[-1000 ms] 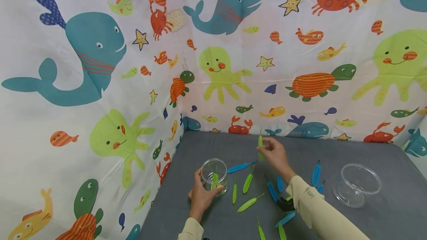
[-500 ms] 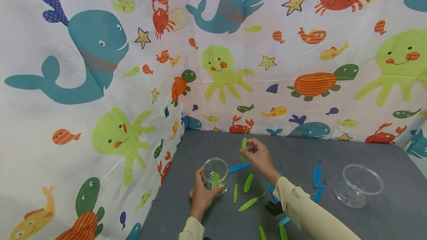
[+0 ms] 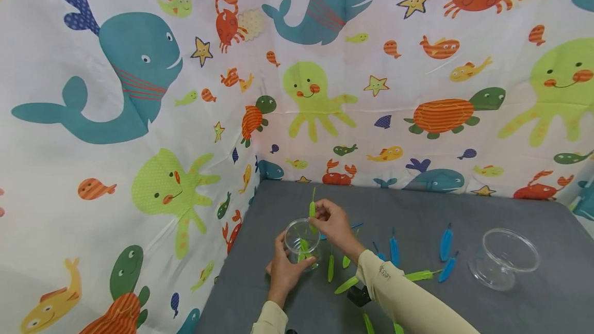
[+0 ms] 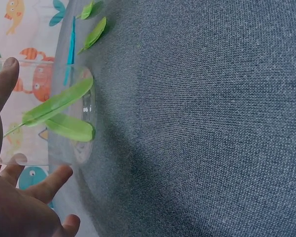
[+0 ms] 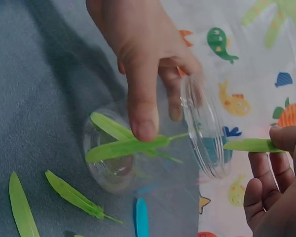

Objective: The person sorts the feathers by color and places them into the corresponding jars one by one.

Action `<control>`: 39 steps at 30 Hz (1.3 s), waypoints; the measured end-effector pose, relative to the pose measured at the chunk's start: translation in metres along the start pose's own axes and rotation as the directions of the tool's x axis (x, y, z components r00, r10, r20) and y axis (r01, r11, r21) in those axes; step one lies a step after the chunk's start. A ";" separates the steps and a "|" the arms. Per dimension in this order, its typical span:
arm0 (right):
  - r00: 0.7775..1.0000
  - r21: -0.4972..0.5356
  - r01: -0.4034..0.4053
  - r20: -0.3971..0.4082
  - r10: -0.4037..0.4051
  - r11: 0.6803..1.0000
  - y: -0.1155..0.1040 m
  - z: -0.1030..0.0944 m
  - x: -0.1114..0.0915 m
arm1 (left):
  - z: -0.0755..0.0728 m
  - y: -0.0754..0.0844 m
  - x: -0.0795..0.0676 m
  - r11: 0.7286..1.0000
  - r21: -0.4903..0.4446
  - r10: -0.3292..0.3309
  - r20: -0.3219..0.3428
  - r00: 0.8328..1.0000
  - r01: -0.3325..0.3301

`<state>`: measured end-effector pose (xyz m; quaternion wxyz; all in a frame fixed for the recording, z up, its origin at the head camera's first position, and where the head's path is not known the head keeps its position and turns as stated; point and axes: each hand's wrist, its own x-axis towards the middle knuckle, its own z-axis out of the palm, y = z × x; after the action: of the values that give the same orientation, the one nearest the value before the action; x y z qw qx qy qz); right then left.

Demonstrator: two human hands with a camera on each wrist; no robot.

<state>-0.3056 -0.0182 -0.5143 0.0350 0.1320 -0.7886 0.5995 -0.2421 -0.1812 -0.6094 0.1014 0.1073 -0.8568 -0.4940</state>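
Note:
My left hand [image 3: 284, 271] holds a clear jar [image 5: 190, 106] upright on the table, thumb on one side and fingers on the other. Two green feathers [image 4: 59, 102] lean inside it, crossing each other. Between thumb and fingers, my right hand [image 3: 336, 226] pinches another green feather [image 5: 249, 144]. The tip of this feather is at the jar's mouth, and its quill points up in the head view. Close to the jar on the table lie loose green feathers [image 3: 331, 268] and a blue feather [image 5: 141, 217], partly covered by the right hand in the head view.
A second clear container [image 3: 498, 267], footed and wide-mouthed, stands at the right of the grey table [image 3: 482, 303]. Several blue feathers [image 3: 446, 244] lie between it and my right arm. A printed sea-animal curtain [image 3: 297, 159] borders the table's back and left.
My right hand has carried the green feather leftward from the middle of the table to the jar's mouth. The left hand keeps holding the jar in place.

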 end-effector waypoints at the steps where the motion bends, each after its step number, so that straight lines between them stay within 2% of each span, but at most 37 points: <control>1: 1.000 -0.010 0.003 0.009 -0.003 1.000 0.000 0.003 0.000 | 0.000 0.000 0.000 1.000 0.004 -0.001 0.002 1.000 0.001; 7: 0.999 -0.053 0.015 0.051 -0.012 0.998 0.000 0.012 -0.003 | -0.002 0.000 -0.001 1.000 0.023 -0.005 0.016 1.000 0.005; 14: 0.997 -0.086 0.020 0.076 -0.014 0.996 0.001 0.008 -0.004 | -0.003 0.001 -0.001 1.000 0.004 -0.016 0.020 1.000 0.016; 24: 0.991 -0.030 0.018 0.130 -0.014 0.999 -0.001 0.000 -0.007 | -0.002 0.000 -0.002 1.000 -0.001 0.000 0.016 1.000 0.000; 30: 0.998 -0.004 0.010 0.066 -0.009 1.000 0.002 -0.012 -0.005 | 0.000 0.001 -0.003 1.000 -0.007 0.002 0.015 1.000 -0.002; 39: 0.999 -0.056 0.014 -0.033 -0.016 0.998 0.025 -0.038 -0.010 | 0.000 0.001 -0.004 1.000 -0.016 0.011 -0.001 1.000 -0.011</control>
<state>-0.3057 0.0259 -0.5292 0.0560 0.1268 -0.8033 0.5792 -0.2383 -0.1796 -0.6089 0.1054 0.1021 -0.8533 -0.5003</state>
